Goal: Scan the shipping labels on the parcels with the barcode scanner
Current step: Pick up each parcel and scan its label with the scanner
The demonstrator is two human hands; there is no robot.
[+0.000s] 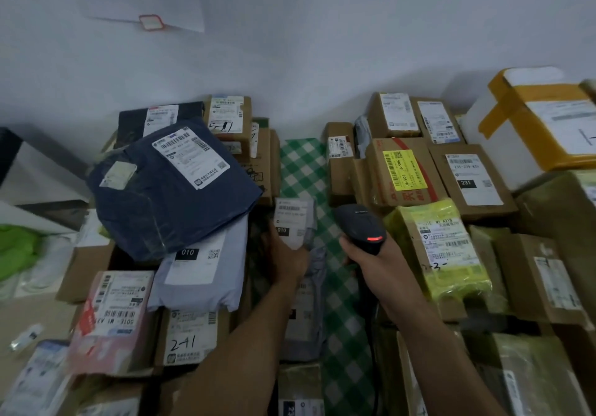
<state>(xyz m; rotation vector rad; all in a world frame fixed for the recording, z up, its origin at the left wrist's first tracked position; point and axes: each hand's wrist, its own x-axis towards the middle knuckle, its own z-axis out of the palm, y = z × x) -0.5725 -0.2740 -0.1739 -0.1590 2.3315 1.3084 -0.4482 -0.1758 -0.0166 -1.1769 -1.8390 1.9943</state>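
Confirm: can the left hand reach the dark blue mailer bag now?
Likely yes: the dark blue mailer bag tops its pile, uncovered, beside the left hand. But that hand grips a small grey parcel, so grasping is blocked.

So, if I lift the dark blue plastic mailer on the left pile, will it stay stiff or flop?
The dark blue plastic mailer would probably flop and sag: its film is creased and bulges softly. Its glossy surface may be slippery. It lies tilted on the grey mailer, so a push could slide it off.
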